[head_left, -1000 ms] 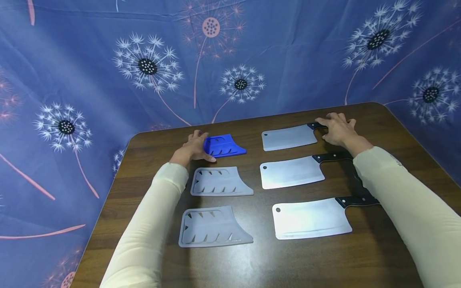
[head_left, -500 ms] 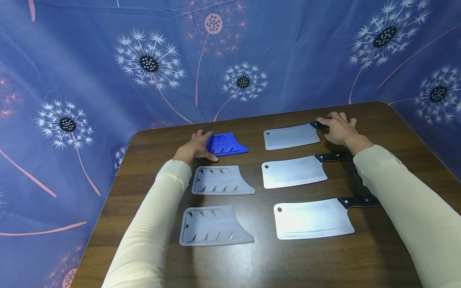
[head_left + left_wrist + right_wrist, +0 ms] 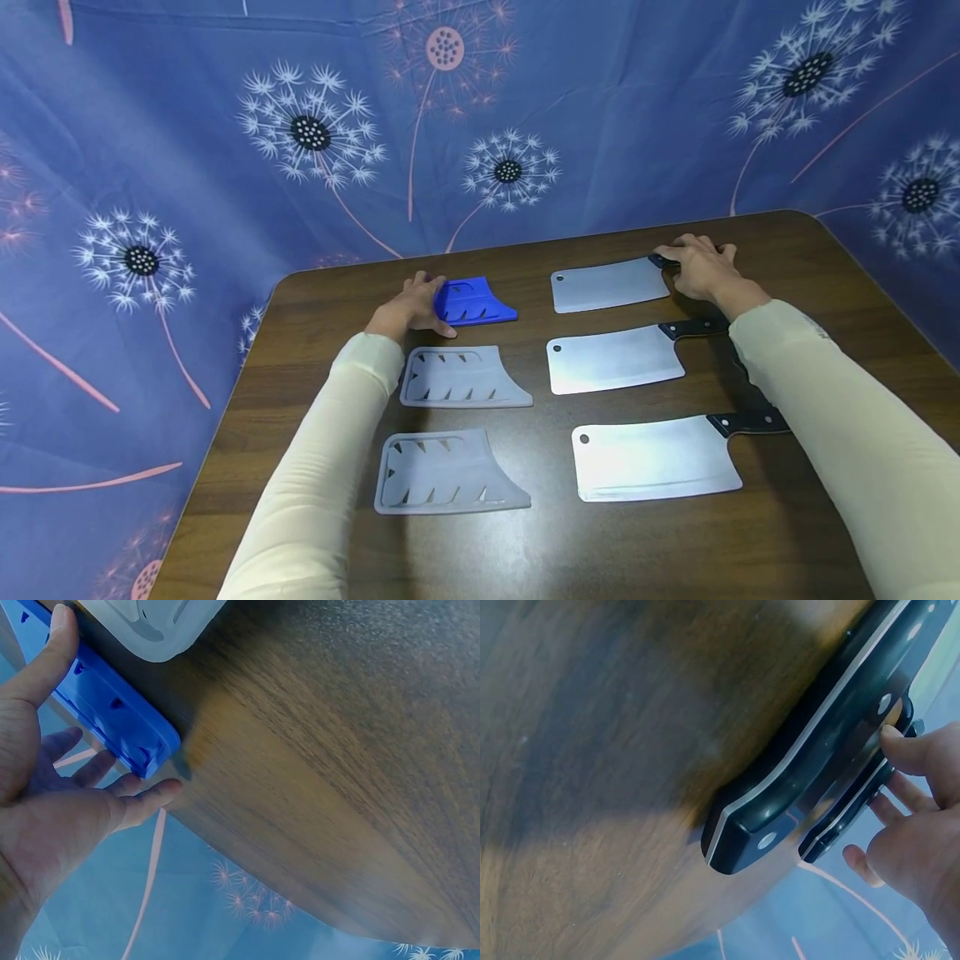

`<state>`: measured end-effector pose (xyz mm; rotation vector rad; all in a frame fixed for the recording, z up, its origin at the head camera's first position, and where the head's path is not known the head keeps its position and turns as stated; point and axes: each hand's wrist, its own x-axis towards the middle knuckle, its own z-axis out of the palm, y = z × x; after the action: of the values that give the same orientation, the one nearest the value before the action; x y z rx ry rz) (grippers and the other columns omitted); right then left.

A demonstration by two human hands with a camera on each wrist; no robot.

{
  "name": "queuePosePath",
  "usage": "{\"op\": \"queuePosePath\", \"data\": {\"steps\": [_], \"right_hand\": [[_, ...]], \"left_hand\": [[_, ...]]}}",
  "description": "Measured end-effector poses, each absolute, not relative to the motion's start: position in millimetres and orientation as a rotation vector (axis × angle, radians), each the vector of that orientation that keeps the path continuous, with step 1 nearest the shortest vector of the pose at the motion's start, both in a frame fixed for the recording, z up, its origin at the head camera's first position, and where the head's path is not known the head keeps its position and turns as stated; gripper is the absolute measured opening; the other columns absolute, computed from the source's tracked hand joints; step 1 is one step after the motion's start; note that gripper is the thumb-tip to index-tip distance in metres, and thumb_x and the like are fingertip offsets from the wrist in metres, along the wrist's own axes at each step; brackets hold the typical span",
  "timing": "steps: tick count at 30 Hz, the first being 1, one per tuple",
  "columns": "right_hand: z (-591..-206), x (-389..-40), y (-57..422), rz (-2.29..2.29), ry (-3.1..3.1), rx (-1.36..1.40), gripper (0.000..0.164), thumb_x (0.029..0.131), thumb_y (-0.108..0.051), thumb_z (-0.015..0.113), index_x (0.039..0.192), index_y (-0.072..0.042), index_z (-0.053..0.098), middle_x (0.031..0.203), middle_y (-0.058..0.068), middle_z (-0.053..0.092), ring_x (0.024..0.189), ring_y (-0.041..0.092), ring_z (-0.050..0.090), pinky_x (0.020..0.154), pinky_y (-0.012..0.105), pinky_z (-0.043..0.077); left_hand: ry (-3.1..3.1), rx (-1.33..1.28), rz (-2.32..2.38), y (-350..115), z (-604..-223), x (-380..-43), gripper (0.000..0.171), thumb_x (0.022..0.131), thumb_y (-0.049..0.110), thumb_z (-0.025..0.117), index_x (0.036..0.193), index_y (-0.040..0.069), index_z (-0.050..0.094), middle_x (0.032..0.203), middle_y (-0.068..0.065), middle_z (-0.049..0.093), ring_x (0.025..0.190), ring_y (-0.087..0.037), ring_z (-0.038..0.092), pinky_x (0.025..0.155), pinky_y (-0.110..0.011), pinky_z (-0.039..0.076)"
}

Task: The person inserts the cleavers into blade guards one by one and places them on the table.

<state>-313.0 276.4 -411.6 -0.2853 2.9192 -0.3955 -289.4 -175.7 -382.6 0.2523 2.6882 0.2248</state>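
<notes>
Left hand (image 3: 416, 304)'s fingers lie spread and loose, touching the left end of the blue sheath (image 3: 474, 302) on the desk (image 3: 555, 558); right hand (image 3: 701, 267)'s fingers pinch the far cleaver (image 3: 611, 286) by its black handle (image 3: 664, 261) (2 pale sheaths (image 3: 467, 379) and 2 nearer cleavers (image 3: 615, 361) lie below)

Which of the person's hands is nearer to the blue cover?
Left. The left hand is right at the left end of the blue cover; the right hand is well off to the right, at the black handle of the farthest cleaver.
</notes>
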Motion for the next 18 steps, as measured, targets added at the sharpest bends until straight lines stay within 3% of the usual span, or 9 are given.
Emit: {"op": "queuePosePath", "data": {"steps": [10, 18], "right_hand": [[-412.7, -318.2, 275.4, -0.475, 2.915, -0.237, 0.061, 0.087, 0.01, 0.05, 0.145, -0.005, 0.04, 0.142, 0.031, 0.03, 0.132, 0.05, 0.02, 0.1, 0.076, 0.002], [-416.9, -318.3, 272.6, -0.452, 2.946, -0.251, 0.055, 0.089, 0.008, 0.053, 0.14, -0.011, 0.049, 0.139, 0.03, 0.035, 0.128, 0.048, 0.025, 0.098, 0.075, 0.006]], "left_hand": [[2.693, 0.257, 0.19, -173.6, -387.1, -294.6, 0.109, 0.072, 0.04, 0.084, 0.155, 0.017, 0.017, 0.152, -0.02, 0.009, 0.139, -0.04, 0.014, 0.105, -0.057, 0.032], [2.67, 0.251, 0.144, -172.5, -385.3, -295.7, 0.108, 0.071, 0.042, 0.083, 0.155, 0.016, 0.019, 0.153, -0.019, 0.01, 0.14, -0.04, 0.013, 0.106, -0.057, 0.03]]}}
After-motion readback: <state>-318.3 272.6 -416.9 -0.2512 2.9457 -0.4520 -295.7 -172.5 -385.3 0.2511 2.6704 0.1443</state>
